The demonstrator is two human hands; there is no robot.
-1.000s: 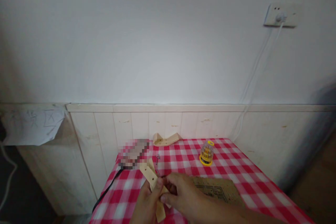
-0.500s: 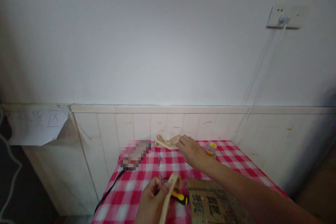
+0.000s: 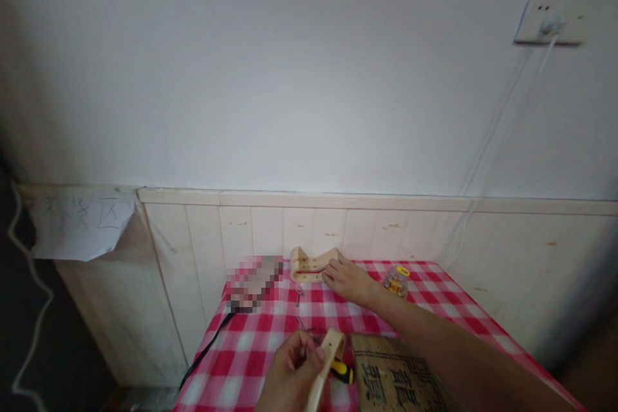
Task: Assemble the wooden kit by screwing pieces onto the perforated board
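My left hand is closed at the front of the table, thumb and fingers pinching a bent pale wooden strip with small holes. Whether a screw is also in those fingertips, I cannot make out. Farther back, my right hand has its fingers on the right end of pale wooden bent pieces, which have holes along them and rest by the wall. Several thin metal screws lie between the hands. Behind the left hand's strip, a yellow and black screwdriver handle is partly hidden.
A red and white checked cloth covers the table. A brown board with dark characters lies front right, under my right forearm. Toward the back right stands a clear jar with a yellow lid. A pixelated object with a black strap lies left.
The wooden pieces at the back have turned, showing more of their holed faces, with my right hand still at their right end. The whole view has shifted slightly.
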